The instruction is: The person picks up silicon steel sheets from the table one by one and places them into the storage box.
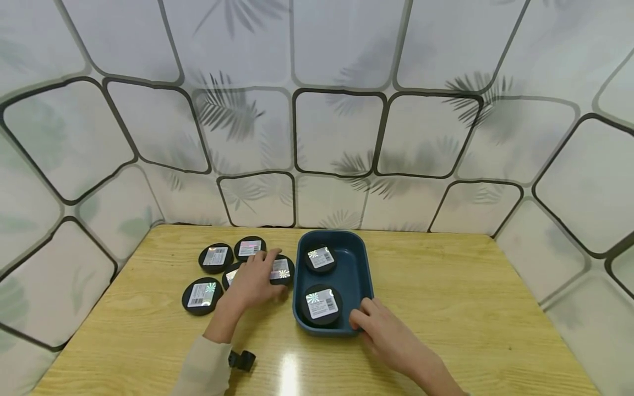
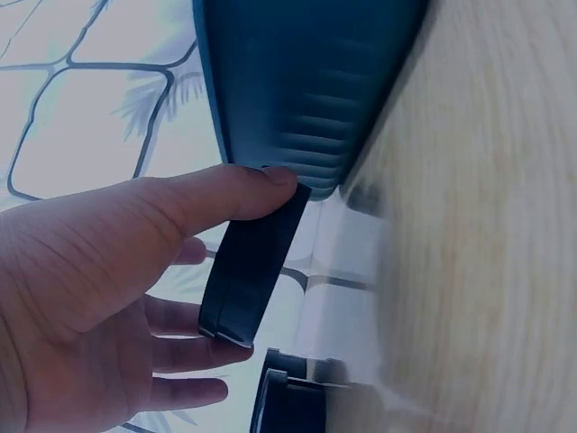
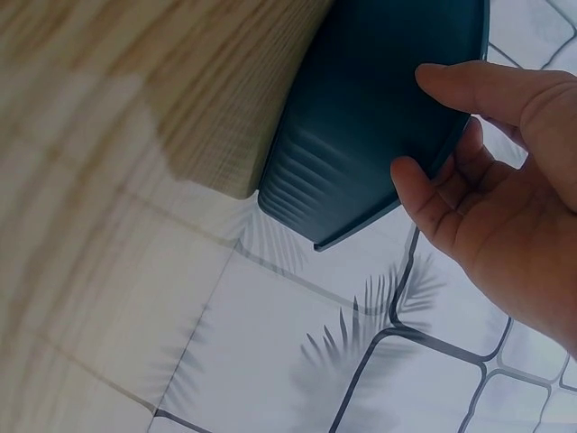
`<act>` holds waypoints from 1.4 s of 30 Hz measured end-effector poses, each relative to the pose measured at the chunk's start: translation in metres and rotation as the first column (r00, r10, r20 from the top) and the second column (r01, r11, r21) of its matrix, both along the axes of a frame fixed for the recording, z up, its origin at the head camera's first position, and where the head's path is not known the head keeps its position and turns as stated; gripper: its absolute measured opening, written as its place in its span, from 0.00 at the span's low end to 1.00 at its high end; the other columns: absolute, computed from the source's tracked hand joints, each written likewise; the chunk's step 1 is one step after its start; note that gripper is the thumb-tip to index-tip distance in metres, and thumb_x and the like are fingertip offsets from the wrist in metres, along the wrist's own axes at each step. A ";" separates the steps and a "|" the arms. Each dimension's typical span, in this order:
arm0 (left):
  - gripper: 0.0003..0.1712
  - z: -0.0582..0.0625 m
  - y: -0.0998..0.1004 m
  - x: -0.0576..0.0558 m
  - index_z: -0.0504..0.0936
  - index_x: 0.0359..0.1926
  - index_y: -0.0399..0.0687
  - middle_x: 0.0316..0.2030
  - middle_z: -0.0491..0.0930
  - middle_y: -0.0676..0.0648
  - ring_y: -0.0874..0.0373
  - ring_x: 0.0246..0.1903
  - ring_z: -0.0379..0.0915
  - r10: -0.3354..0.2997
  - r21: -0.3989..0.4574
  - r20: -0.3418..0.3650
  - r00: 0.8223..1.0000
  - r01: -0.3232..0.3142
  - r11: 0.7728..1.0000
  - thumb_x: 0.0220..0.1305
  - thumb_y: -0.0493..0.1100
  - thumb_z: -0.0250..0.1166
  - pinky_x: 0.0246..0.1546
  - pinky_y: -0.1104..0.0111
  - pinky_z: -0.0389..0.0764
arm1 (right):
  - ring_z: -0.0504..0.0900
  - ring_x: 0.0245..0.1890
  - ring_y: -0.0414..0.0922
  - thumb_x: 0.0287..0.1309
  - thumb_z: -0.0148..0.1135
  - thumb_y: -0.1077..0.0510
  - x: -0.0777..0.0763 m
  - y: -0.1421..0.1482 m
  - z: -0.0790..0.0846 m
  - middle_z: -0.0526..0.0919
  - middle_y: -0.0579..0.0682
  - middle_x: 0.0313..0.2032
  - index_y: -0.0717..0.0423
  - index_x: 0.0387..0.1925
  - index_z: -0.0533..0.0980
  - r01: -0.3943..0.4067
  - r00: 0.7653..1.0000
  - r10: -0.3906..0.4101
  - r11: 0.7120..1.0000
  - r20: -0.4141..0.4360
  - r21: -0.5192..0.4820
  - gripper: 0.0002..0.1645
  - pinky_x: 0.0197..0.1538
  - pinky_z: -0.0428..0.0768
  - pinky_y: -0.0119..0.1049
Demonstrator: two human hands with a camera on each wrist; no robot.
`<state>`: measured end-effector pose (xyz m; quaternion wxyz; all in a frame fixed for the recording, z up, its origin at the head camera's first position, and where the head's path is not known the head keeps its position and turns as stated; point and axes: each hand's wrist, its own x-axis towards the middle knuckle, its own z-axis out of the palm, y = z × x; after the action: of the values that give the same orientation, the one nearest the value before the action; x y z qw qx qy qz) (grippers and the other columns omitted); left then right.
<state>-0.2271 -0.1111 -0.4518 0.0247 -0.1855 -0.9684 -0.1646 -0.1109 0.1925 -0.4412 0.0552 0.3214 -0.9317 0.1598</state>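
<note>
1. Noted blue tub (image 1: 353,275): plastic-looking, rounded-rect., smooth floor, ribbed outer end wall in wrist views.
2. Noted far disc (image 1: 320,258) & near disc (image 1: 322,305) inside tub: blk, flat, round, each w/ pale rect. label & shiny starburst patch.
3. Counted four loose discs (image 1: 216,258), same look, on pale wood-grain table (image 1: 446,297), one partly hidden by L hand (image 1: 253,280).
4. Pinched held disc (image 1: 281,270) betw. L thumb & fingers; saw smooth dark edge in L wrist view. Couldn't tell if touching table.
5. Gripped tub rim at near R corner w/ R hand (image 1: 388,335), fingers bent, thumb against outer wall.
6. Placed held disc just beside tub's L wall, R of loose discs, w/ tub betw. it & R hand. Found near disc just L of R hand.
</note>
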 end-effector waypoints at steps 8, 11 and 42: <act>0.51 0.009 -0.001 0.003 0.61 0.72 0.48 0.58 0.72 0.34 0.37 0.53 0.72 0.012 0.067 -0.001 1.000 -0.012 0.998 0.52 0.55 0.76 0.47 0.46 0.77 | 0.63 0.32 0.37 0.52 0.67 0.71 0.000 -0.001 0.001 0.64 0.38 0.31 0.44 0.33 0.74 0.009 0.999 -0.009 1.000 0.036 0.012 0.18 0.38 0.69 0.29; 0.52 0.013 0.000 0.003 0.61 0.72 0.48 0.58 0.72 0.35 0.37 0.54 0.72 0.012 0.077 -0.002 1.000 -0.012 0.997 0.52 0.56 0.76 0.48 0.46 0.77 | 0.63 0.32 0.37 0.51 0.67 0.71 0.000 -0.001 0.002 0.63 0.38 0.31 0.44 0.33 0.73 0.010 0.999 -0.011 1.000 0.037 0.010 0.19 0.38 0.69 0.29; 0.53 0.033 0.019 0.000 0.60 0.72 0.44 0.61 0.69 0.32 0.38 0.55 0.72 0.030 0.250 -0.043 0.999 -0.018 0.968 0.52 0.56 0.76 0.50 0.46 0.76 | 0.63 0.32 0.37 0.51 0.67 0.71 0.001 0.001 0.000 0.63 0.38 0.31 0.45 0.33 0.73 -0.002 1.000 0.002 1.000 -0.010 0.000 0.19 0.38 0.68 0.30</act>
<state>-0.2275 -0.0919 -0.4188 0.0721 -0.1731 -0.9414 -0.2803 -0.1103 0.1931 -0.4410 0.0598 0.3233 -0.9310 0.1582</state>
